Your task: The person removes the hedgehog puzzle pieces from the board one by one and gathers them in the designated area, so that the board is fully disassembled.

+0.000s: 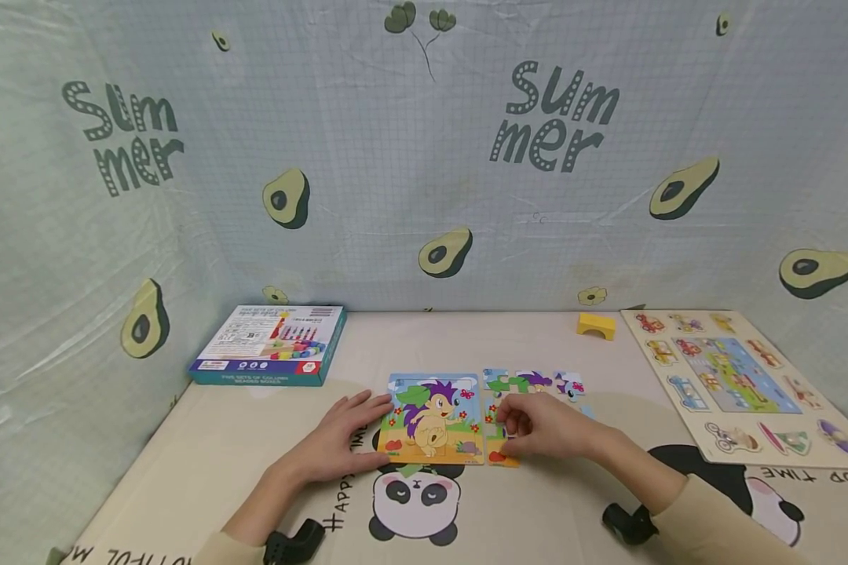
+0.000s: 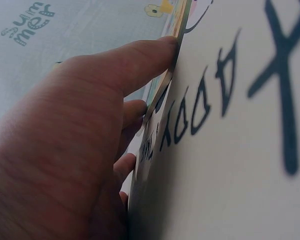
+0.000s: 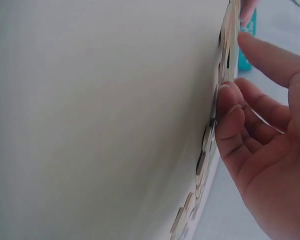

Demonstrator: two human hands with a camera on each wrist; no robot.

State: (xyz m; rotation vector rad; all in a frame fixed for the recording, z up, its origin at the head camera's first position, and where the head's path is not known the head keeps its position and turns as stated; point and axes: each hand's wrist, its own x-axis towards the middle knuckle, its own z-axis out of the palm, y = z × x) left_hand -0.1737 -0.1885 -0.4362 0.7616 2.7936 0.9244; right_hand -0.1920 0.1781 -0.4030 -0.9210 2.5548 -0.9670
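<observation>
A square hedgehog picture (image 1: 434, 420) lies flat on the table. My left hand (image 1: 342, 439) rests beside it, fingers spread, with the thumb and index fingertip touching its left edge. To its right is a partly joined set of jigsaw pieces (image 1: 509, 380) with a matching picture. My right hand (image 1: 554, 428) lies over these pieces and covers several of them. Its thumb and bent fingers touch the left column near a lower piece (image 1: 502, 457). In the right wrist view, thumb and fingertips (image 3: 230, 117) stand apart at the pieces' edge; no piece shows clearly pinched between them.
A boxed bead set (image 1: 268, 345) lies at the back left. At the back right stands a yellow arch block (image 1: 597, 326), beside a large wooden peg puzzle board (image 1: 685, 428). A printed cloth covers the table, and a patterned curtain (image 1: 367, 157) hangs behind.
</observation>
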